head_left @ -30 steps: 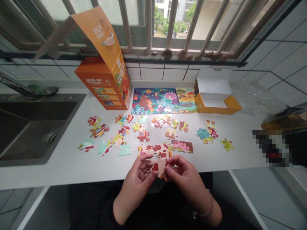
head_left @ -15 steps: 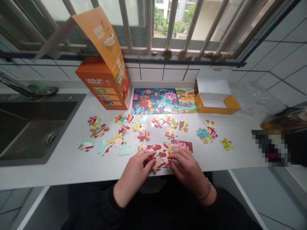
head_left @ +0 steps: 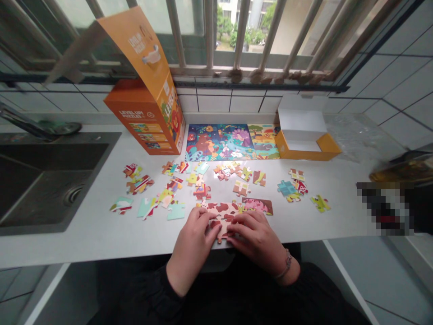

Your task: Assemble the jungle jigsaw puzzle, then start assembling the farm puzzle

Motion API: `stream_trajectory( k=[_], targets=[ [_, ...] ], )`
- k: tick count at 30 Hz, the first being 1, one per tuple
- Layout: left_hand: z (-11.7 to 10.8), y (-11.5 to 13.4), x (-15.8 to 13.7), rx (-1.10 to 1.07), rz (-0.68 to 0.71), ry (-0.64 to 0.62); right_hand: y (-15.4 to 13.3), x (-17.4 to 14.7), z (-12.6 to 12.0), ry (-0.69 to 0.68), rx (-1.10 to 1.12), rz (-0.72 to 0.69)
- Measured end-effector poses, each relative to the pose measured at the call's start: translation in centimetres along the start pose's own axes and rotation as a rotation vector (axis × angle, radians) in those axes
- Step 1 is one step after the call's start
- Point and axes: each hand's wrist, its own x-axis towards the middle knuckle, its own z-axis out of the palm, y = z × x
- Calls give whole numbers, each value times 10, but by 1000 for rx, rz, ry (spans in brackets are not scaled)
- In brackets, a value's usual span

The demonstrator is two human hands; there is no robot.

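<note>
Now shifted inward, the right hand [head_left: 257,234] touches brown-patched cream cardboard puzzle pieces [head_left: 222,208] opposite the left hand [head_left: 194,232]; each grip's hold is unclear.

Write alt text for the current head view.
The left hand and right hand touch brown-spotted puzzle pieces at the front of a white counter. Loose pieces lie beyond; behind them are an orange puzzle box, animal pictures and an open yellow box.

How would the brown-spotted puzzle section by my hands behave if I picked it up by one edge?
The brown-spotted puzzle section looks thin and flat, so it's probably light. Its pieces show no obvious curling, so each is likely fairly stiff. But seams run between them, so it could sag or come apart there.
</note>
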Motion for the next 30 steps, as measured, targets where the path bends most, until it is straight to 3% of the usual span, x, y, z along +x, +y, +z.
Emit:
stream_trajectory(
  k=[3,9,15,24,27,30],
  targets=[
    [-5,-5,-2,60,100,-9,0,0,1,1,-11,1],
    [-14,-24,-10,129,252,-160,-2,1,3,3,-48,3],
    [-17,-27,-12,139,287,-218,-2,1,6,9,-65,0],
    [-16,-23,-10,197,307,-195,-5,-1,8,-1,-118,-22],
    [-18,-23,-10,215,296,-225,-2,-4,0,23,-115,-47],
    [-20,-23,-12,229,307,-254,17,-10,-16,98,-157,12]
  ],
)
